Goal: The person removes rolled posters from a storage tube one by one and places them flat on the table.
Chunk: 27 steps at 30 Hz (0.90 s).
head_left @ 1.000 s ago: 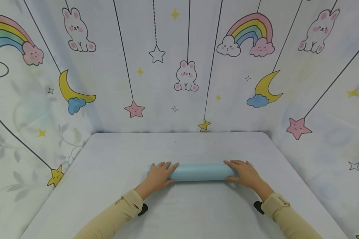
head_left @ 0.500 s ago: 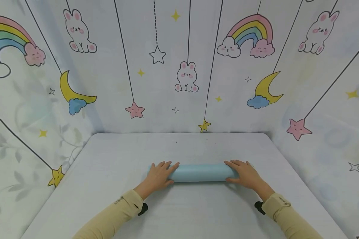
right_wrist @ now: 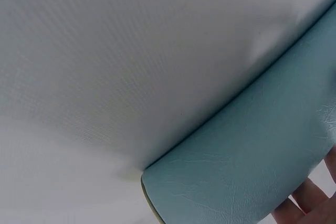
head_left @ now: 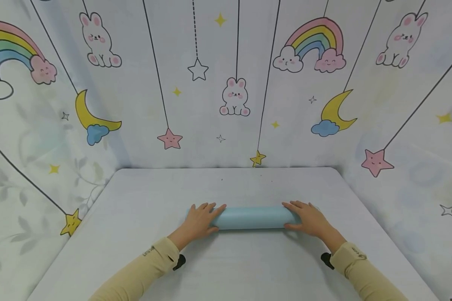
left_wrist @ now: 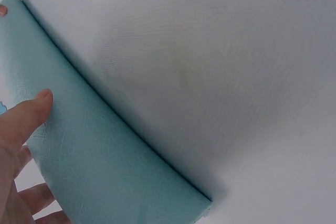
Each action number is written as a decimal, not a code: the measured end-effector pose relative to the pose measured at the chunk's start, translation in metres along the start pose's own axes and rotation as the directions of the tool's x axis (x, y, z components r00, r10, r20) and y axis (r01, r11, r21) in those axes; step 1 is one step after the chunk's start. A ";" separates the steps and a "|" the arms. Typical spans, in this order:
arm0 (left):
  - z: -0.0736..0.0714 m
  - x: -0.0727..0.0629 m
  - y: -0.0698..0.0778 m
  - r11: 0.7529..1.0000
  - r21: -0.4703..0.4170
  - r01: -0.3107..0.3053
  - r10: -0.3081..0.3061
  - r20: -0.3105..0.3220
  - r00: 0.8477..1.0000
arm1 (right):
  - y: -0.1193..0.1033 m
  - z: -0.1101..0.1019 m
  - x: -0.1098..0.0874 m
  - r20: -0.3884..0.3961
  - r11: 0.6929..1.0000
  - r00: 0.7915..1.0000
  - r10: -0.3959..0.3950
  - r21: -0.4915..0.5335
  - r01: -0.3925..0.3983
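Observation:
A rolled-up light blue mat (head_left: 254, 218) lies crosswise on the white table, its surface finely creased like leather. My left hand (head_left: 199, 220) holds it near the left end, thumb on the near side and fingers over the far side. Toward the other end, my right hand (head_left: 309, 219) grips it in the same way. The left wrist view has the left thumb (left_wrist: 37, 109) on the roll (left_wrist: 105, 135), with other fingertips past its far edge. In the right wrist view, the mat's end (right_wrist: 152, 203) shows a thin yellowish edge, and fingers (right_wrist: 310, 195) curve behind the roll.
The white table (head_left: 256, 267) extends around the roll on all sides. Behind it and at both sides hangs a curtain (head_left: 135, 83) printed with rabbits, moons, stars and rainbows. Dark wrist cameras sit under both beige sleeves (head_left: 147, 267).

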<state>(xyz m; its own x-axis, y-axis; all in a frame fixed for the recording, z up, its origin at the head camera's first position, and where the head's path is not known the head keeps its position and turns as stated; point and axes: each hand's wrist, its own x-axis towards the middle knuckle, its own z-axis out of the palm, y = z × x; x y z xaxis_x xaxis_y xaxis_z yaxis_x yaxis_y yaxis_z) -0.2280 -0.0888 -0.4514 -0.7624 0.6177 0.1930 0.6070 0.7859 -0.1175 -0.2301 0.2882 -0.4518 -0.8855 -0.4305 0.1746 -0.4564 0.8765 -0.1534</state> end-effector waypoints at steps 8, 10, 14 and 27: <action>-0.002 0.002 -0.001 1.000 0.009 -0.002 0.001 0.039 0.999 | -0.002 0.001 -0.001 -0.003 1.000 1.000 -0.003 0.020 0.003; -0.002 0.001 -0.001 1.000 0.002 0.001 -0.001 0.043 0.999 | -0.002 0.001 -0.002 -0.007 1.000 1.000 -0.003 0.023 0.003; -0.003 -0.001 -0.003 1.000 -0.004 0.009 -0.009 0.025 1.000 | -0.004 0.000 -0.001 -0.012 1.000 1.000 -0.009 0.018 0.009; -0.002 -0.009 -0.014 0.998 -0.021 0.051 -0.050 0.036 0.998 | -0.008 0.002 0.004 0.020 0.999 1.000 -0.022 0.043 0.021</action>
<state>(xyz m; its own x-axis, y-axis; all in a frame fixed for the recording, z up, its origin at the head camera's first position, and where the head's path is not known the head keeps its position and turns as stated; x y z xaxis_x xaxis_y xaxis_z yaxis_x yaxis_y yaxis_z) -0.2290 -0.1052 -0.4501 -0.7993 0.5782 0.1636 0.5722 0.8155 -0.0866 -0.2305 0.2785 -0.4521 -0.8770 -0.4538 0.1581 -0.4780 0.8573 -0.1910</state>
